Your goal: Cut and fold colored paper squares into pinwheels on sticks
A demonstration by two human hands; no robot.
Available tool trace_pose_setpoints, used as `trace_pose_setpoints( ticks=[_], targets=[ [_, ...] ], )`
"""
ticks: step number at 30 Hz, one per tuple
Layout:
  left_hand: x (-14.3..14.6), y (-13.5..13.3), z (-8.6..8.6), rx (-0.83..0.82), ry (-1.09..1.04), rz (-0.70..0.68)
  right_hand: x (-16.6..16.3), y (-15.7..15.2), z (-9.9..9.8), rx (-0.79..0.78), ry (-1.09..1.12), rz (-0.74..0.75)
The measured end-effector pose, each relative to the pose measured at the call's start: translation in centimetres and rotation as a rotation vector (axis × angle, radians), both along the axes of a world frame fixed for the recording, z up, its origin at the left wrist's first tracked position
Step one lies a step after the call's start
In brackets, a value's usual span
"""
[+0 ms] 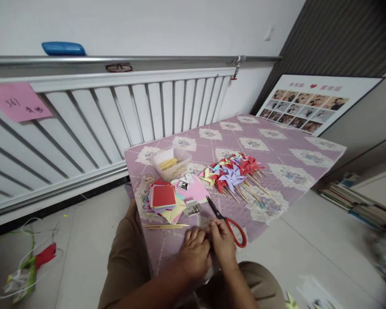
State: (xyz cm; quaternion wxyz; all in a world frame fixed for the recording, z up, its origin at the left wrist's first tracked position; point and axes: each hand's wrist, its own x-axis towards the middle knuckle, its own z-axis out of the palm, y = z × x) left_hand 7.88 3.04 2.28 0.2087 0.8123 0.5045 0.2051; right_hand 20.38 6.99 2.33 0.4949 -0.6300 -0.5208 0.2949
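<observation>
My left hand (196,252) rests at the table's near edge with its fingers curled, back of the hand up. Beside it, my right hand (223,241) has thumb and fingers pressed together; anything held in either hand is hidden. Black scissors with red handles (236,231) lie against the right hand's far side. Ahead of my left hand are thin wooden sticks (166,226), a small box of metal pins (192,209) and a stack of coloured paper squares (163,196). Finished paper pinwheels (232,177) on sticks lie in a pile farther right.
A plastic box (175,171) holding wooden sticks stands at the back left of the table (286,150). A white radiator (167,105) runs behind it. A photo board (324,92) leans at the far right. Cables and a power strip (25,279) lie on the floor at left.
</observation>
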Motion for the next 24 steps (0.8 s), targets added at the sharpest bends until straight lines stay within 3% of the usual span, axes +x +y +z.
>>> trace_pose_setpoints(
  ticks=[4,8,10,16,20,24],
  targets=[
    [-1.4,-0.1,-0.4,0.026,-0.06,-0.075,-2.1,-2.2,-1.5,0.002,-0.126,0.052],
    [-4.6,-1.1,-0.5,0.027,-0.167,-0.093,-2.5,-2.3,-2.1,0.053,-0.296,0.142],
    [-7.4,-1.6,-0.5,0.055,-0.22,-0.037,-2.8,-2.1,-2.1,0.067,-0.342,0.205],
    [-17.6,-1.0,-0.3,0.141,-0.147,0.425,-3.6,-1.8,-1.9,0.117,-0.515,0.295],
    [-21.1,0.5,-0.3,0.058,-0.064,0.456,-3.6,-1.7,-1.9,0.113,-0.571,0.302],
    [-21.7,1.3,-0.1,-0.021,-0.033,0.401,-3.7,-1.7,-1.9,0.113,-0.575,0.299]
  ],
)
